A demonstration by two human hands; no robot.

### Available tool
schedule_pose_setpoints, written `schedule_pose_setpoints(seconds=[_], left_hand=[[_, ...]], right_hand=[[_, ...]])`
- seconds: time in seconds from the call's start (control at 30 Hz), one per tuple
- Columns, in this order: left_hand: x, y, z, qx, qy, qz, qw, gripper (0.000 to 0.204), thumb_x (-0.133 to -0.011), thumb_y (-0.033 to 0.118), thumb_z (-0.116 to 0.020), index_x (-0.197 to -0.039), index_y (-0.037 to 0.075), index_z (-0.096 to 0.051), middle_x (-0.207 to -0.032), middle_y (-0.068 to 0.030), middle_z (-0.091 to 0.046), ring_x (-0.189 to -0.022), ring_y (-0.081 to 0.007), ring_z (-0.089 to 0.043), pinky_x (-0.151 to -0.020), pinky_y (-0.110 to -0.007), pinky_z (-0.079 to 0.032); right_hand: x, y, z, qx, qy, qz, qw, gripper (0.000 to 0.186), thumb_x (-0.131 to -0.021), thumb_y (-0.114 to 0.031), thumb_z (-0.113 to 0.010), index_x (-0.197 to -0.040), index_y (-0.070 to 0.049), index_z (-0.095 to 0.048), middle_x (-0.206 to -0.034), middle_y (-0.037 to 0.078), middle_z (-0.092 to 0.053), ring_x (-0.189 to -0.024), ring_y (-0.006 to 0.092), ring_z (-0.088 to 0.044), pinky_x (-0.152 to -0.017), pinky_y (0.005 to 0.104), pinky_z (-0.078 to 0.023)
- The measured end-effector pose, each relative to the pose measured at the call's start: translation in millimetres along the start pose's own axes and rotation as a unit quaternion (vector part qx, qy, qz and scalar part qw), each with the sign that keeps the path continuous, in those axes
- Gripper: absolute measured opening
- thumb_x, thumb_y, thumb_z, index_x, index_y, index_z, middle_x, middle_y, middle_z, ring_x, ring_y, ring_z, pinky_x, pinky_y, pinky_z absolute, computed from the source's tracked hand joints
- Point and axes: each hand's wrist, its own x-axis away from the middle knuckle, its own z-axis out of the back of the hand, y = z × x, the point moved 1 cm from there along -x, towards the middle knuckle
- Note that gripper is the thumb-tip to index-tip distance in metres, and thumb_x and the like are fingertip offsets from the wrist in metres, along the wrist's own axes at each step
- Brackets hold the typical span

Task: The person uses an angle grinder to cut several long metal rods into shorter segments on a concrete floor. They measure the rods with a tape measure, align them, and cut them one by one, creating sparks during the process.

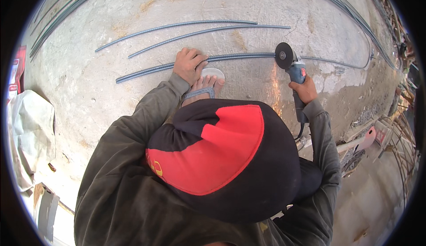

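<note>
A pair of ribbed steel bars [242, 56] lies side by side on the concrete floor. My left hand [190, 64] grips them near the middle, fingers curled over them. Just below that hand, my sandalled foot [203, 90] is beside the bars. In my right hand [304, 89] is a blue-grey angle grinder [296, 74], held by its body. The dark cutting disc [284, 56] meets the bars at their right end. Orange sparks [276, 88] stream from there toward me. The disc hides the exact contact point.
Two loose bars [208, 32] lie just beyond the held pair. Bundles of long bars run at the far left [73, 7] and far right [350, 13]. A thin rod [333, 61] extends right of the grinder. A handsaw [364, 140] lies at the right, and a whitish sheet [31, 126] at the left.
</note>
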Motion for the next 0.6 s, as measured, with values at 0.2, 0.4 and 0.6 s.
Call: schedule_pose_setpoints(seconds=[0.2,0.4,0.6], left_hand=[[0,1,2,-0.001,-0.004,0.001,1.000,0.023,-0.078,0.008,-0.079,-0.101,0.010,-0.075,-0.098,-0.0051,-0.067,-0.093,-0.0300,-0.058,-0.081,-0.042,-0.047],[0,0,0,-0.002,-0.008,-0.003,1.000,0.022,-0.081,0.011,-0.079,-0.103,0.012,-0.074,-0.100,-0.0041,-0.065,-0.095,-0.0288,-0.058,-0.082,-0.042,-0.046],[0,1,0,-0.002,-0.005,0.001,1.000,0.024,-0.080,0.009,-0.078,-0.103,0.010,-0.075,-0.101,-0.0065,-0.067,-0.096,-0.0310,-0.059,-0.083,-0.043,-0.046]], right_hand=[[5,1,-1,-0.013,0.002,-0.008,1.000,0.050,-0.072,-0.024,-0.080,-0.110,0.005,-0.068,-0.095,0.017,-0.074,-0.086,0.0278,-0.072,-0.080,0.0398,-0.055],[4,17,-4,-0.005,0.000,-0.002,1.000,0.054,-0.071,-0.027,-0.080,-0.114,0.004,-0.068,-0.099,0.019,-0.075,-0.092,0.0303,-0.072,-0.083,0.0407,-0.055],[-5,14,-4,-0.004,0.008,0.004,1.000,0.055,-0.070,-0.029,-0.080,-0.113,0.005,-0.068,-0.098,0.020,-0.074,-0.091,0.0308,-0.072,-0.082,0.0407,-0.055]])
